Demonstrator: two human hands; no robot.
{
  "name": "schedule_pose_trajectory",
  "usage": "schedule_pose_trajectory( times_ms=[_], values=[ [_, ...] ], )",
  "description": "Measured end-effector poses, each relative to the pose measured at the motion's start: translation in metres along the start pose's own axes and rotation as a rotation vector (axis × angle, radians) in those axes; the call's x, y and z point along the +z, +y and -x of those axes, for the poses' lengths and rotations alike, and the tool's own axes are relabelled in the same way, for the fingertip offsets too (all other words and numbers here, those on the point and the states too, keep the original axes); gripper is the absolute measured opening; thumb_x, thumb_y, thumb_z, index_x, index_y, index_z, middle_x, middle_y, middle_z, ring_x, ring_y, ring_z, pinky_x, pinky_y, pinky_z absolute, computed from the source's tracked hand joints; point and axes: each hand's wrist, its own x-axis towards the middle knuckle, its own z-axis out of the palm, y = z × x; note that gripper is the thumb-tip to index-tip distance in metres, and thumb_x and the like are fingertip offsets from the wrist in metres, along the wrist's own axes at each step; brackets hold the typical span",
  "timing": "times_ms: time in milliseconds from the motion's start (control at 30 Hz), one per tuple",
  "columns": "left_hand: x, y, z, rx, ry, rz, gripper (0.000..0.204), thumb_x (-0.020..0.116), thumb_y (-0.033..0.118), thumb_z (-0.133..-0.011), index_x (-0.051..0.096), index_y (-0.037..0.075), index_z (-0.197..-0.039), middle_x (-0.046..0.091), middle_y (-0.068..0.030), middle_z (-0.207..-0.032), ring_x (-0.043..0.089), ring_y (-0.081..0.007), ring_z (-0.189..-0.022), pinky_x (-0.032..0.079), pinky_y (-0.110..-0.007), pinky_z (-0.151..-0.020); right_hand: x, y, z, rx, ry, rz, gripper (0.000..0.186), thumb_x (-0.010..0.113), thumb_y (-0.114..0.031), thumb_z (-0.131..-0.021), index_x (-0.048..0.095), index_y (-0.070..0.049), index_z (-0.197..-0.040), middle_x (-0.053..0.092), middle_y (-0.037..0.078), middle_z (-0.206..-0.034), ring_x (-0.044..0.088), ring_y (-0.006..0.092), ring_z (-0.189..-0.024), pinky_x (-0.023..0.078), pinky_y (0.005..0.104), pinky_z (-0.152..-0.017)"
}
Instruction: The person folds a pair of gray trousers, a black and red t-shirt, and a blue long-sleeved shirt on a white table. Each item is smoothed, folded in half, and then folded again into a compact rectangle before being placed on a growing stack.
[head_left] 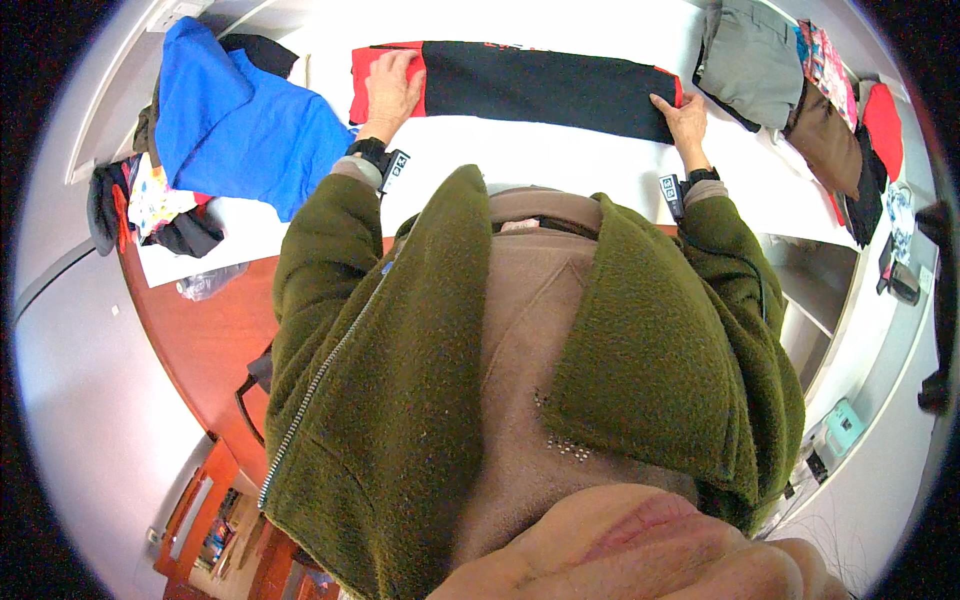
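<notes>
A black and red garment (545, 85) lies folded into a long strip across the white table, with a red section at its left end and a narrow red edge at its right end. My left hand (392, 92) rests on the red section, palm down, its fingers apart and slightly bent. At the opposite end is my right hand (684, 117), thumb on the black cloth and fingers spread away from it along the short edge. Some of the right fingertips are hard to make out.
A blue garment (245, 115) is heaped at the left, above patterned and dark clothes (165, 200). To the right are folded grey trousers (750, 65), brown cloth (828, 140) and red cloth (882, 125). The white table's (480, 140) front edge is close to my body.
</notes>
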Motion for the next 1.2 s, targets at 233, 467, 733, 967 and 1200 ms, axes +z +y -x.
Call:
schedule_pose_trajectory(
  times_ms=[233,467,733,967,1200],
  values=[
    [0.008,0.014,-0.015,0.078,-0.056,-0.032,0.038,0.059,0.023,-0.09,0.055,0.011,-0.125,0.054,-0.0134,-0.127,0.055,-0.0353,-0.107,0.046,-0.042,-0.092,-0.005,-0.006,0.011,0.072,-0.11,-0.14,0.07,0.082,-0.047,-0.064,0.054,0.002,-0.105,0.067,0.019,-0.092,0.066,0.0313,-0.087,0.051,0.0379,-0.079],
    [0.005,0.017,-0.041,0.057,-0.209,-0.068,0.028,0.058,0.025,-0.09,0.057,0.012,-0.115,0.059,-0.0117,-0.103,0.061,-0.0336,-0.094,0.051,-0.044,-0.079,0.008,0.008,0.014,0.037,0.046,-0.411,0.037,0.077,-0.032,-0.075,0.062,-0.004,-0.092,0.068,0.013,-0.087,0.065,0.0266,-0.08,0.05,0.0369,-0.075],
    [0.006,0.012,-0.049,0.044,-0.286,-0.041,0.018,0.059,0.023,-0.089,0.057,0.01,-0.101,0.061,-0.0127,-0.096,0.062,-0.0359,-0.09,0.05,-0.046,-0.076,-0.001,0.017,0.024,-0.054,-0.03,-0.739,0.02,0.071,-0.019,-0.085,0.061,-0.004,-0.093,0.063,0.005,-0.079,0.055,0.0098,-0.071,0.045,0.025,-0.064],
    [0.002,0.006,-0.062,0.127,-0.376,0.108,0.023,0.057,0.029,-0.091,0.06,0.009,-0.1,0.066,-0.0138,-0.094,0.062,-0.0345,-0.093,0.048,-0.045,-0.08,-0.005,0.028,0.045,0.18,-0.064,-0.648,0.023,0.07,-0.022,-0.087,0.06,-0.004,-0.095,0.063,0.004,-0.076,0.053,0.0084,-0.065,0.044,0.024,-0.058],
    [-0.001,0.012,-0.069,0.166,-0.268,0.099,0.029,0.056,0.036,-0.091,0.066,0.011,-0.1,0.064,-0.0125,-0.094,0.063,-0.0322,-0.091,0.049,-0.042,-0.081,-0.013,0.025,0.051,-0.051,0.072,-0.771,0.019,0.069,-0.021,-0.087,0.06,-0.005,-0.092,0.06,0.001,-0.073,0.052,0.007,-0.065,0.043,0.0232,-0.059]
  ],
)
